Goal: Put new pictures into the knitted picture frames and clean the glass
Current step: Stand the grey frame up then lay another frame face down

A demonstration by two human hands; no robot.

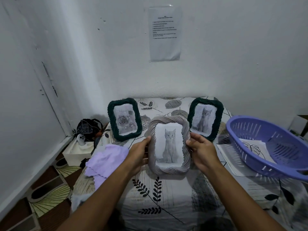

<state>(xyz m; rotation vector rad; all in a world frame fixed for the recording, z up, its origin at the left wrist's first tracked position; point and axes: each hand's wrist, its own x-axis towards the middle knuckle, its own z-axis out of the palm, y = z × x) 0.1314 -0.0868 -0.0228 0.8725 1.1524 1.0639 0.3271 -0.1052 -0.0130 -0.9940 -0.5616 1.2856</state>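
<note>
Grey frame (169, 145), kitten print inside, held upright above the table (166, 197) centre. Left hand (139, 155) and right hand (202, 152) grip its side edges, fingers curled round. Wall notice (165, 33): text illegible.

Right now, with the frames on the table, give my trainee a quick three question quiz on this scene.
1. True or false: both hands hold the grey frame.
2. Which picture is in the left green frame? A) roses B) kitten C) none
3. Fill in: the purple cloth lies beside the ___ hand.

Key: 1 true, left hand and right hand grip its sides. 2 A. 3 left.
</note>
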